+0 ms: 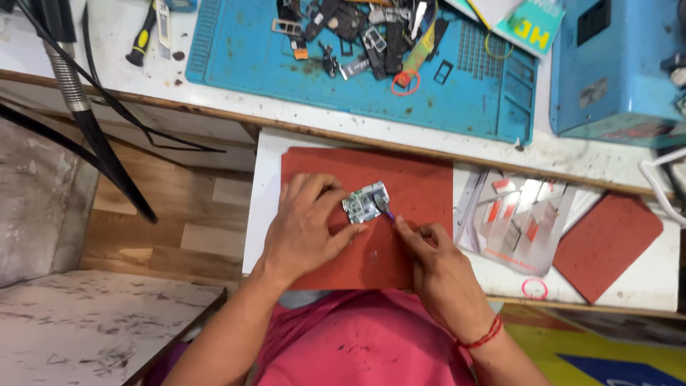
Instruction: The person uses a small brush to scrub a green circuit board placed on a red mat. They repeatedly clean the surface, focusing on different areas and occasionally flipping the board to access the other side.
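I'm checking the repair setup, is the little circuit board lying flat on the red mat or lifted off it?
Lying flat. The circuit board rests face-up on the red mat, the left hand pinning its edge, while the right hand touches a purple tool to it.

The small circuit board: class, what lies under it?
The small circuit board rests on a red mat. The left hand pins its near edge; the right hand puts a purple tool to it. The board's underside is hidden.

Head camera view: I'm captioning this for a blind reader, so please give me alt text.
A left hand pins a small circuit board on a red mat while the right hand touches a thin purple tool to its edge. Behind, a blue work mat holds scattered phone parts.
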